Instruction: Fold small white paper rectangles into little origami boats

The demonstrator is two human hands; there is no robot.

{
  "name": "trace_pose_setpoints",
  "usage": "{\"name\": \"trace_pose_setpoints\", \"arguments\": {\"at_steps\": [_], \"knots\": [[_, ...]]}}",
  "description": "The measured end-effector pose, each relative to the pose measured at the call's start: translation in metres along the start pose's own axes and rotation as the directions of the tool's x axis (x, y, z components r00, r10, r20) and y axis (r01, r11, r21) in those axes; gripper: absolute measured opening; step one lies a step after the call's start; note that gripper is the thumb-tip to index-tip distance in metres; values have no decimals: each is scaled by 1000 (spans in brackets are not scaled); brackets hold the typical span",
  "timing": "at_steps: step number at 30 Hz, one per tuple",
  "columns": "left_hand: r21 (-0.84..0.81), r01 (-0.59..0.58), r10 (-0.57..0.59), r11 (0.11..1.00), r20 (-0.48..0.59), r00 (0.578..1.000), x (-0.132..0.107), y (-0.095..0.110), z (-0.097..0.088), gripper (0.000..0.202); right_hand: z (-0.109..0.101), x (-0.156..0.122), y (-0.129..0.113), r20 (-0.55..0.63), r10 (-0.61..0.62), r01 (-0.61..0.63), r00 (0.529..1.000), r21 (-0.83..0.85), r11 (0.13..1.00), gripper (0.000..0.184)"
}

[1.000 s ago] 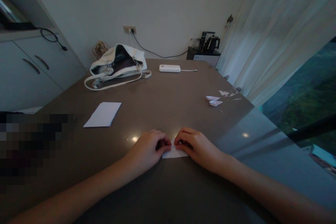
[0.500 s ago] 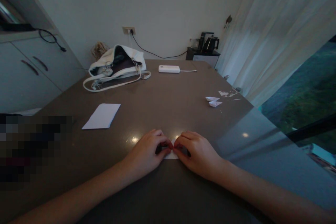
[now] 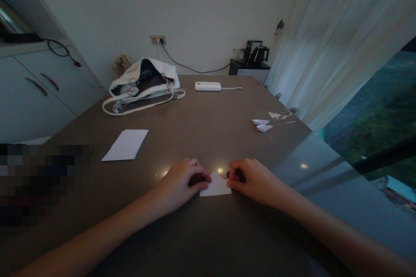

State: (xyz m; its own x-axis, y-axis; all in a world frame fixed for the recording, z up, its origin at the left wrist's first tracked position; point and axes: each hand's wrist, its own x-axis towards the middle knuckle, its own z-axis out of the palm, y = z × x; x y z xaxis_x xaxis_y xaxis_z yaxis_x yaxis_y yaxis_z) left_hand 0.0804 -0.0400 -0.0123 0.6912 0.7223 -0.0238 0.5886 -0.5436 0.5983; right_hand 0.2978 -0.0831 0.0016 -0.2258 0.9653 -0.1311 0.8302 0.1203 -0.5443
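A small white sheet of folded paper [image 3: 216,187] is held low over the near part of the table, between my two hands. My left hand [image 3: 185,180] pinches its left edge between thumb and fingers. At the opposite edge, my right hand [image 3: 251,180] grips the paper the same way. The paper's top edge rises to a low peak in the middle, while its bottom edge runs nearly straight. Two small folded paper boats [image 3: 264,128] sit side by side farther off to the right.
A stack of white paper [image 3: 126,145] lies at the left on the brown table [image 3: 201,138]. Behind it is an open white handbag [image 3: 144,86]. A white power bank [image 3: 208,86] with a short cable lies at the back. Torn paper scraps [image 3: 279,116] lie near the right edge.
My hands have moved apart, from nearly touching at the middle of the paper to its two side edges. More of the paper now shows between them.
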Motion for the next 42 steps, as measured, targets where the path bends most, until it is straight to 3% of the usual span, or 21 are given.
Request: {"name": "trace_pose_setpoints", "arguments": {"at_steps": [8,13,18,25,35,42], "knots": [[-33,3,1,999,97,995,-5,6,-17,20,-6,2,7,54,-25,23,998,36,999,7],[-76,48,-45,996,36,998,-6,8,-12,18,-6,2,9,44,-73,70,996,70,995,10],[5,35,-35,999,-62,997,-7,11,0,20,-7,1,6,47,-115,110,992,99,989,18],[-9,44,-45,999,-93,995,-7,10,4,13,-16,-3,1,101,-222,205,970,154,967,25],[-113,-3,-6,994,-83,996,-7,13,1,1,-2,-3,-6,-22,-193,195,981,89,977,22],[-218,7,-28,976,-93,995,-7,13,3,1,4,1,-2,-20,-135,136,991,269,953,15]]}}
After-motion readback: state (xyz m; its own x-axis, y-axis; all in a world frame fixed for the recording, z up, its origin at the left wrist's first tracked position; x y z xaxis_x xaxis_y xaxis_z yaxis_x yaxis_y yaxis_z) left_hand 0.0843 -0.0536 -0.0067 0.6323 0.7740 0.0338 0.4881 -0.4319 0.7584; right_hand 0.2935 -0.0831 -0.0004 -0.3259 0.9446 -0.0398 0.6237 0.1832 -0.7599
